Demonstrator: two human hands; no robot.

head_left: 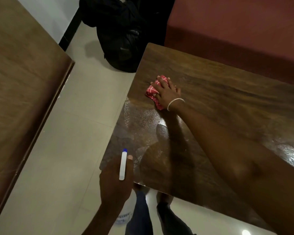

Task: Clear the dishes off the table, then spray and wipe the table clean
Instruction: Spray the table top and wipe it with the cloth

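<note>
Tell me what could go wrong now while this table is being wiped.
1. The cloth under the right hand is near the edge of the table; a long stroke might push liquid off toward the black bag.
2. The left hand holds the spray bottle over the floor; a loose grip could drop it.

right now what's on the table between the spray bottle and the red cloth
Only bare, wet-sheened table between spray bottle and cloth, head view.

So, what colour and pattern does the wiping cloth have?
The cloth is red with a thin white lattice pattern; the head view shows it.
</note>
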